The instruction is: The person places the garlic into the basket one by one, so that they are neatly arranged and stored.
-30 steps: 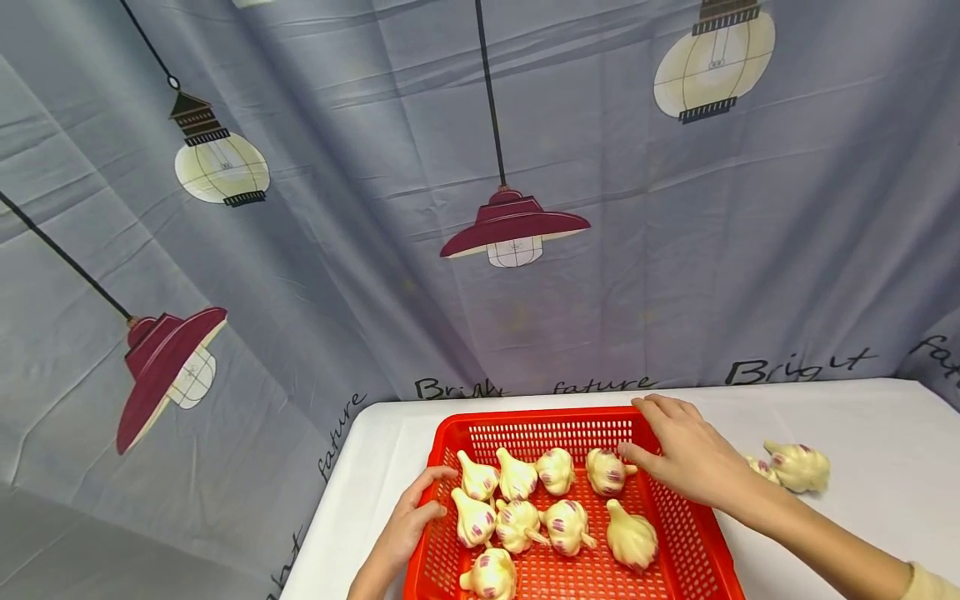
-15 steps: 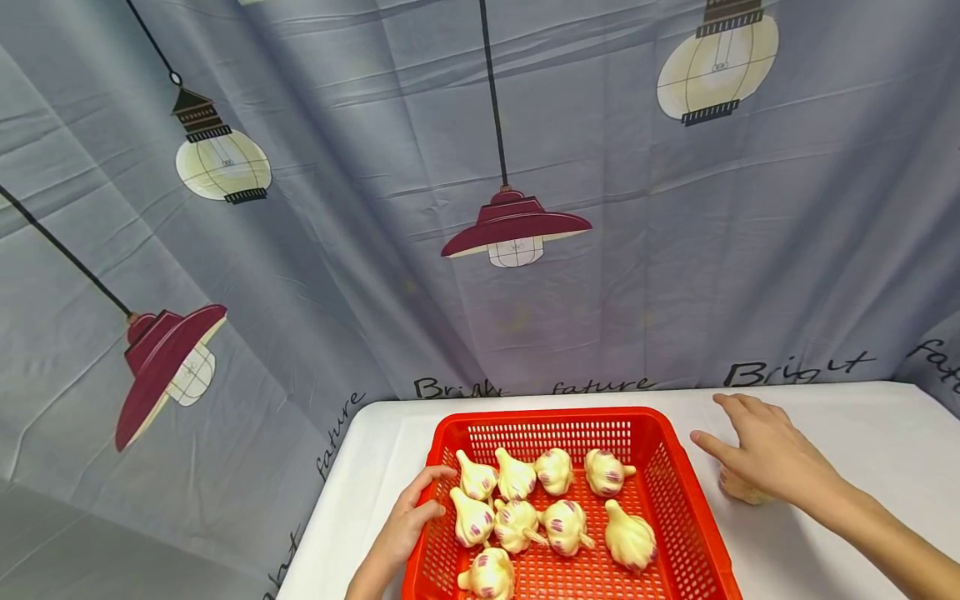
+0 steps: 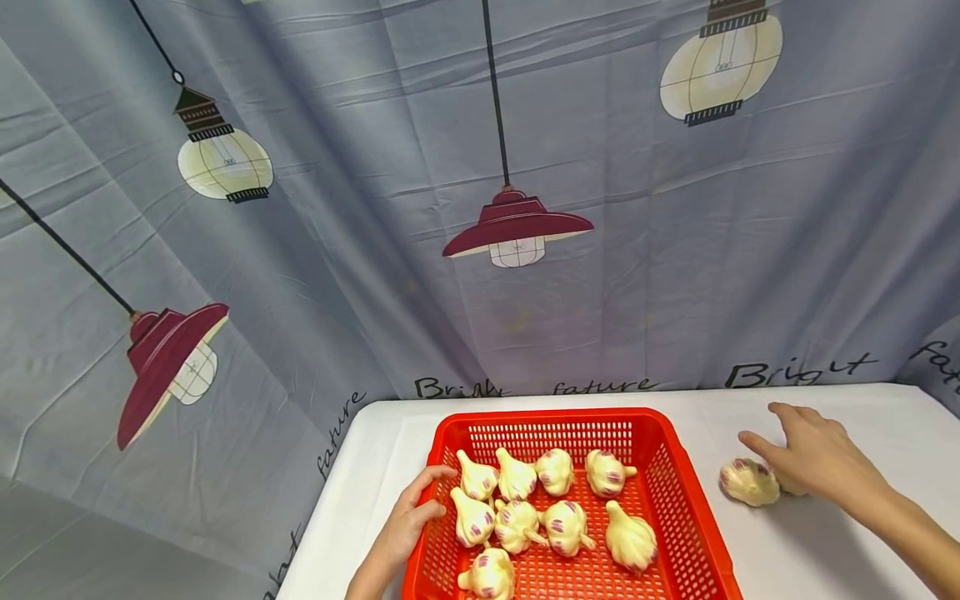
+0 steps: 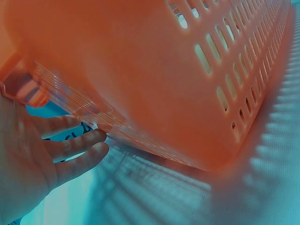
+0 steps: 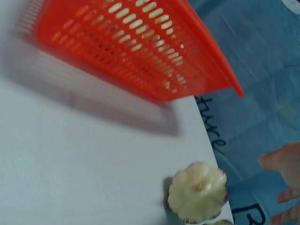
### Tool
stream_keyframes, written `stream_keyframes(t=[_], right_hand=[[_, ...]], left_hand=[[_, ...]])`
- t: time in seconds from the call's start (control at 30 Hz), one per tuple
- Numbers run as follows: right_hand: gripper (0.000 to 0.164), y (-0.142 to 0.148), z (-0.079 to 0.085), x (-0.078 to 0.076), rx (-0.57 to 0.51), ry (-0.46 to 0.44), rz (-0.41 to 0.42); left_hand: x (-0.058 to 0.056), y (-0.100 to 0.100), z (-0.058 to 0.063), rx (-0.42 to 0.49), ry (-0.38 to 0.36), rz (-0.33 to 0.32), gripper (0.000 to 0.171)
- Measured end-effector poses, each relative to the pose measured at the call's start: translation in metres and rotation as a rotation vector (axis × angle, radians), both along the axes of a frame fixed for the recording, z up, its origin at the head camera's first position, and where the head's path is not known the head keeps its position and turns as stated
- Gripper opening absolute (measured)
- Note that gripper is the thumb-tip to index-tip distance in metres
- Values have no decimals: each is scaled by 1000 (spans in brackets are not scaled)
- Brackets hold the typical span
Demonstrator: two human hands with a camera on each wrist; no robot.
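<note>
A red plastic basket [image 3: 585,417] with slotted walls stands on the table, holding several garlic bulbs [image 3: 474,521] with purple streaks. My left hand [image 3: 401,525] holds the basket's left rim, thumb and index finger over the edge; in the left wrist view, other fingers [image 4: 77,161] lie against the outside. Beyond the basket's right wall, my right hand [image 3: 828,454] hovers over the table, fingers spread, holding nothing. Just left of it lies a loose garlic bulb [image 3: 750,482], also in the right wrist view. Another is mostly hidden beneath the hand.
White cloth covers the table [image 3: 862,417]. Behind and to the left hangs a grey-blue curtain [image 3: 600,317] printed with lamps and lettering. The basket's right wall [image 3: 686,508] stands between its garlic and the loose bulbs.
My right hand has left the basket's far right corner and moved right, over the loose garlic bulbs. My left hand and the basket stay put.
</note>
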State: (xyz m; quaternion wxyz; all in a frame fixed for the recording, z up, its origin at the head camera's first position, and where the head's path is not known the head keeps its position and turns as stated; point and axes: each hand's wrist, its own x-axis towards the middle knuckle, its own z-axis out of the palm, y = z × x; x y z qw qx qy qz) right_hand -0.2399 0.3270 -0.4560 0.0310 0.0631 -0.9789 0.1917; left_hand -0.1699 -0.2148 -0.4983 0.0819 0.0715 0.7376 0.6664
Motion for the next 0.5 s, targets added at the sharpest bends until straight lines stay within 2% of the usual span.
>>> stream_keyframes(t=[0.4, 0.5], right_hand=[[84, 30, -13, -5, 17, -44, -63], [85, 37, -16, -9, 11, -90, -68]], left_hand=[[1, -1, 0, 8, -6, -4, 53], [1, -1, 0, 7, -8, -6, 53]])
